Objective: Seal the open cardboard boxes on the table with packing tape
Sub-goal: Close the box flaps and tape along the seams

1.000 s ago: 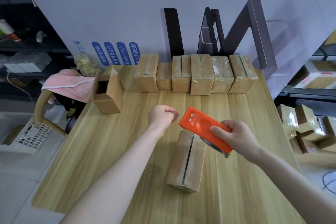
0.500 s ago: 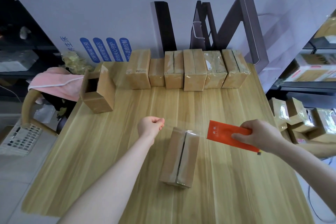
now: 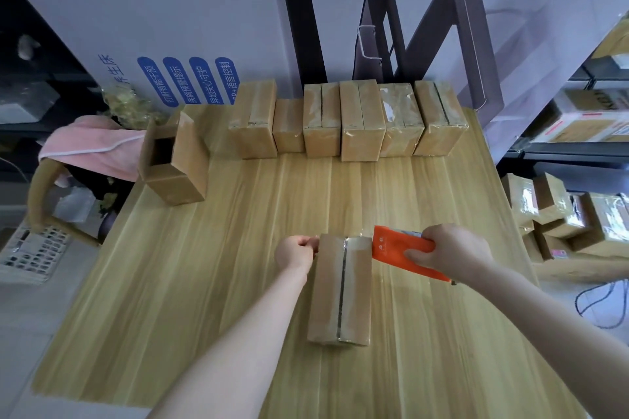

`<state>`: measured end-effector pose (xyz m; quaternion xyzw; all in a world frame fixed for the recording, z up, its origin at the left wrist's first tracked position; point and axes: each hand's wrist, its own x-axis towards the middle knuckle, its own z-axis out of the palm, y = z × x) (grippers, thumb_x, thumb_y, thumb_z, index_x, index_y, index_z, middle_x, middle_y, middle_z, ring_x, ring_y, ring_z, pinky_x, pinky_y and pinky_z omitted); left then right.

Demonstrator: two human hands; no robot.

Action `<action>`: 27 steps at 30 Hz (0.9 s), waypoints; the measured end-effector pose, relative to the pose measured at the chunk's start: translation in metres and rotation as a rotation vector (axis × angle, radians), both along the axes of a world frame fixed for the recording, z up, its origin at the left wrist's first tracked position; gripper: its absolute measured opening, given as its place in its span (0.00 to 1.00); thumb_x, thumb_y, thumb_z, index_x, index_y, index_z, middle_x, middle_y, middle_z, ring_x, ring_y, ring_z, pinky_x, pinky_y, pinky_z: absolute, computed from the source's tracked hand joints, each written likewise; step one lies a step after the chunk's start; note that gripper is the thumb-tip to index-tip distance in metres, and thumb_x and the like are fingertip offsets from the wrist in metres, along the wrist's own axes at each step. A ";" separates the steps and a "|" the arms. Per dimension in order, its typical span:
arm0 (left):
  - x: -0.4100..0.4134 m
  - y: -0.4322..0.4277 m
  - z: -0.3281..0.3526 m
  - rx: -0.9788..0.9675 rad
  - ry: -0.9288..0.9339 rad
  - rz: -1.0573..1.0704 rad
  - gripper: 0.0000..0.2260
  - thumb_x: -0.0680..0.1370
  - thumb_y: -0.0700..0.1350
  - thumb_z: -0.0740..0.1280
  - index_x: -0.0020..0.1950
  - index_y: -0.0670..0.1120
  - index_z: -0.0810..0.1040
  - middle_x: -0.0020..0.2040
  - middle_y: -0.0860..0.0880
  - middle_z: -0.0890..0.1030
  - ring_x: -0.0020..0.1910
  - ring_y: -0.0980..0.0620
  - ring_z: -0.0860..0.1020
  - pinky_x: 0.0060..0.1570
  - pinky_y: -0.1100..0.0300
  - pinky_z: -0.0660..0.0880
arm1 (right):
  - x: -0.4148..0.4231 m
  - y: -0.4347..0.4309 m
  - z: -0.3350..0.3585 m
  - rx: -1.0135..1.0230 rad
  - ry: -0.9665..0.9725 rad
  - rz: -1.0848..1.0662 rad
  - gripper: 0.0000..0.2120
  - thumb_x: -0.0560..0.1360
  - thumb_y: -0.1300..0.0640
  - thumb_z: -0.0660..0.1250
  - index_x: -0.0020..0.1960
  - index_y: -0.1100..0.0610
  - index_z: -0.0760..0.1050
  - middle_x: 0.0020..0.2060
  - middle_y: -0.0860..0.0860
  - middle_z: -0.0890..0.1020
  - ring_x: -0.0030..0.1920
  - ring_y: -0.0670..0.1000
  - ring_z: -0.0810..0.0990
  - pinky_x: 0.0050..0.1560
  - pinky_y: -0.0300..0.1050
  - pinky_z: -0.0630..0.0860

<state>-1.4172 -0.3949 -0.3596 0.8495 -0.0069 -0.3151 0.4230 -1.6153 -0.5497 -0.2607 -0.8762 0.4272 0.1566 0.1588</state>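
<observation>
A long cardboard box (image 3: 342,289) lies on the wooden table (image 3: 211,269), its top flaps meeting in a dark centre seam. My right hand (image 3: 449,248) grips an orange tape dispenser (image 3: 396,252) at the box's far right corner. Clear tape stretches from it across the far end of the box. My left hand (image 3: 296,252) pinches the tape end against the box's far left corner. An open box (image 3: 175,160) stands at the table's left, its dark opening facing up.
A row of several taped boxes (image 3: 343,121) lines the table's back edge, in front of a white board with blue lettering. A pink cloth (image 3: 92,146) hangs over a chair at the left. More taped boxes (image 3: 558,214) are stacked on the right.
Both hands came down toward the box. The left hand brought the tape end to the far left corner, and the dispenser moved in to the far right corner.
</observation>
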 end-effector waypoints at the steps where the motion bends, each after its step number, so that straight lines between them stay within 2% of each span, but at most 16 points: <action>1: -0.002 -0.002 -0.001 0.016 -0.017 -0.002 0.07 0.79 0.44 0.67 0.49 0.44 0.83 0.44 0.49 0.83 0.43 0.49 0.79 0.47 0.58 0.75 | 0.003 0.002 -0.001 -0.009 -0.006 -0.003 0.14 0.73 0.38 0.64 0.41 0.48 0.76 0.33 0.46 0.80 0.25 0.46 0.81 0.24 0.37 0.73; 5: -0.004 -0.007 0.000 0.109 -0.077 -0.064 0.10 0.81 0.43 0.60 0.54 0.47 0.80 0.57 0.45 0.81 0.47 0.47 0.76 0.48 0.58 0.72 | 0.011 0.008 -0.004 -0.099 -0.008 0.002 0.15 0.72 0.39 0.64 0.41 0.50 0.77 0.33 0.45 0.78 0.31 0.46 0.79 0.26 0.37 0.67; 6: -0.003 -0.007 -0.001 0.163 -0.081 -0.102 0.11 0.81 0.46 0.60 0.60 0.47 0.77 0.63 0.44 0.77 0.52 0.46 0.76 0.51 0.56 0.72 | 0.011 0.008 -0.003 -0.124 0.002 0.003 0.15 0.72 0.39 0.64 0.42 0.51 0.77 0.33 0.45 0.78 0.32 0.46 0.78 0.27 0.37 0.66; 8: -0.003 -0.004 -0.003 0.259 -0.075 -0.116 0.22 0.81 0.51 0.61 0.72 0.44 0.67 0.70 0.42 0.66 0.63 0.41 0.73 0.58 0.53 0.71 | 0.012 0.009 -0.002 -0.146 0.013 0.001 0.15 0.72 0.39 0.64 0.42 0.52 0.77 0.33 0.45 0.78 0.33 0.46 0.77 0.28 0.37 0.67; 10: -0.009 -0.002 -0.002 0.164 -0.113 -0.020 0.21 0.81 0.51 0.61 0.71 0.42 0.68 0.69 0.43 0.70 0.64 0.42 0.73 0.60 0.52 0.70 | 0.011 0.011 -0.004 -0.133 0.015 -0.004 0.15 0.72 0.40 0.63 0.42 0.52 0.77 0.34 0.45 0.79 0.34 0.46 0.78 0.29 0.38 0.68; 12: -0.023 -0.001 0.003 -0.023 -0.138 0.046 0.16 0.82 0.50 0.57 0.62 0.42 0.76 0.58 0.44 0.79 0.57 0.43 0.77 0.56 0.54 0.72 | 0.011 0.015 -0.006 -0.124 0.011 -0.013 0.15 0.72 0.40 0.63 0.43 0.52 0.76 0.34 0.45 0.79 0.35 0.47 0.78 0.29 0.38 0.68; 14: -0.038 -0.002 0.009 -0.116 -0.135 -0.027 0.14 0.83 0.49 0.56 0.54 0.42 0.77 0.50 0.46 0.80 0.52 0.44 0.77 0.52 0.56 0.71 | 0.013 0.017 -0.005 -0.126 0.007 -0.013 0.15 0.73 0.41 0.63 0.43 0.52 0.76 0.34 0.45 0.78 0.36 0.48 0.78 0.30 0.38 0.68; 15: -0.043 -0.001 0.010 -0.127 -0.146 -0.080 0.14 0.83 0.49 0.57 0.57 0.42 0.77 0.54 0.46 0.80 0.56 0.44 0.76 0.54 0.57 0.70 | 0.015 0.018 -0.004 -0.131 0.013 -0.006 0.15 0.73 0.41 0.63 0.43 0.52 0.76 0.34 0.45 0.78 0.36 0.48 0.78 0.30 0.38 0.69; 17: -0.045 0.002 0.006 -0.118 -0.170 -0.151 0.18 0.83 0.48 0.57 0.69 0.41 0.71 0.67 0.46 0.74 0.68 0.47 0.70 0.64 0.59 0.64 | 0.020 0.021 -0.001 -0.150 0.026 0.013 0.15 0.74 0.40 0.62 0.44 0.52 0.76 0.34 0.45 0.78 0.36 0.47 0.78 0.30 0.38 0.68; 19: -0.040 0.006 0.003 -0.135 -0.151 -0.161 0.20 0.83 0.47 0.56 0.74 0.42 0.66 0.72 0.46 0.70 0.71 0.49 0.66 0.67 0.60 0.62 | 0.027 0.026 0.000 -0.183 0.029 0.023 0.14 0.74 0.41 0.62 0.42 0.52 0.75 0.33 0.46 0.77 0.35 0.48 0.78 0.29 0.38 0.66; 23: -0.038 0.012 0.000 -0.208 -0.096 -0.126 0.19 0.83 0.47 0.56 0.74 0.45 0.66 0.71 0.49 0.70 0.70 0.52 0.68 0.65 0.62 0.63 | 0.042 0.036 0.000 -0.272 0.027 0.074 0.13 0.75 0.46 0.60 0.37 0.53 0.71 0.28 0.45 0.73 0.31 0.49 0.74 0.27 0.38 0.63; 27: -0.040 0.013 -0.002 -0.241 -0.079 -0.073 0.17 0.83 0.46 0.56 0.71 0.46 0.68 0.66 0.50 0.73 0.66 0.52 0.70 0.62 0.61 0.65 | 0.055 0.045 -0.021 -0.285 0.014 0.171 0.12 0.79 0.47 0.57 0.41 0.51 0.72 0.27 0.46 0.72 0.32 0.52 0.76 0.30 0.40 0.66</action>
